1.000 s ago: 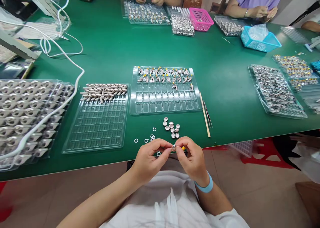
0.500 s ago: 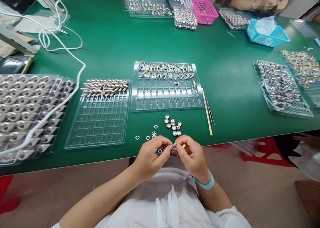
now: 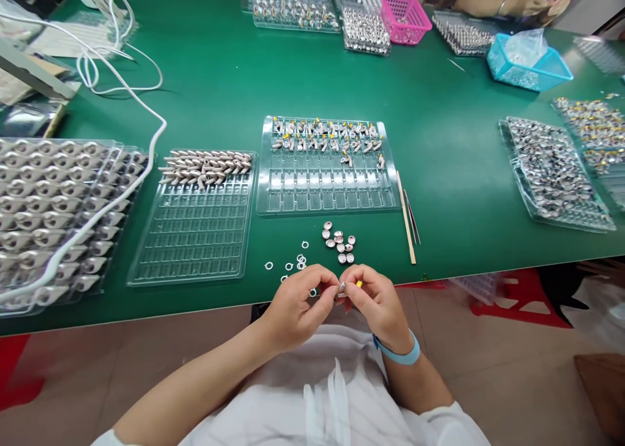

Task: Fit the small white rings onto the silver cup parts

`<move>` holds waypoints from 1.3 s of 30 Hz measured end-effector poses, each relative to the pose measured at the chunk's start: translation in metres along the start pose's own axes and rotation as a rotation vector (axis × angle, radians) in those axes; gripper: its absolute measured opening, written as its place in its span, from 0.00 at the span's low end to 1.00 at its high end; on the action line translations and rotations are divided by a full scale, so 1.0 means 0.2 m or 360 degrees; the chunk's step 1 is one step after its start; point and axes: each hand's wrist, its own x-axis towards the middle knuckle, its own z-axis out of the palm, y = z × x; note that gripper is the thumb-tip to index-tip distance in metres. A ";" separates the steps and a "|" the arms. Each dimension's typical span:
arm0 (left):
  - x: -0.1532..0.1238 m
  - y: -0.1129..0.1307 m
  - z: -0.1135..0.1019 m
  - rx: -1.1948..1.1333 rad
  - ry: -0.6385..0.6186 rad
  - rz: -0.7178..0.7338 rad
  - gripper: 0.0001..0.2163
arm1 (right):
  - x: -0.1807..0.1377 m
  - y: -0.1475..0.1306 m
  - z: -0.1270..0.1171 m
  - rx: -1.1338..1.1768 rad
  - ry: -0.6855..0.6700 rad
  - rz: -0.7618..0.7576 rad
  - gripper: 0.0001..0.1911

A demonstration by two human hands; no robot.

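My left hand (image 3: pixel 297 303) and my right hand (image 3: pixel 375 303) meet at the near edge of the green table (image 3: pixel 219 94), fingertips pinched together on a small silver part with a yellow tip (image 3: pixel 347 284). Just beyond them lie several white rings (image 3: pixel 293 264) and a cluster of small round silver caps (image 3: pixel 339 241). Farther out sits a clear tray (image 3: pixel 325 185) whose top rows hold assembled silver pieces with yellow tips. To its left, another clear tray (image 3: pixel 195 231) carries a row of grey curved parts (image 3: pixel 205 165).
A thin wooden stick and tweezers (image 3: pixel 407 221) lie right of the middle tray. Stacked trays of grey parts (image 3: pixel 53 211) and a white cable (image 3: pixel 122 107) fill the left. Trays of silver parts (image 3: pixel 551 172), a pink basket (image 3: pixel 403 17), a blue basket (image 3: pixel 530 68) and other people's hands are at the far side.
My hands stay pinched on the small part, fingers shifting slightly. The view has tilted down a little, so the table contents sit higher in frame.
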 end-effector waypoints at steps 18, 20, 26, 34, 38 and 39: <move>0.01 0.00 -0.03 0.0028 0.0015 0.0034 0.07 | 0.02 0.00 0.01 0.0332 -0.0299 0.0115 0.09; 0.01 -0.03 -0.04 0.0190 0.0088 0.0062 0.07 | 0.01 -0.01 0.00 0.0300 -0.0354 0.0118 0.09; 0.03 -0.19 -0.15 0.0951 0.0387 0.0153 0.05 | 0.00 -0.02 -0.05 0.0177 -0.0230 0.0077 0.09; 0.14 -0.20 -0.13 0.1040 0.0279 0.0334 0.10 | 0.00 0.02 -0.08 0.0015 -0.0093 0.0033 0.08; 0.22 -0.18 -0.06 0.1136 0.0146 0.0324 0.07 | -0.01 0.03 -0.10 -0.0002 -0.0062 0.0029 0.08; 0.24 -0.18 -0.05 0.1178 0.0129 0.0303 0.07 | -0.02 0.03 -0.10 -0.0002 -0.0058 0.0029 0.08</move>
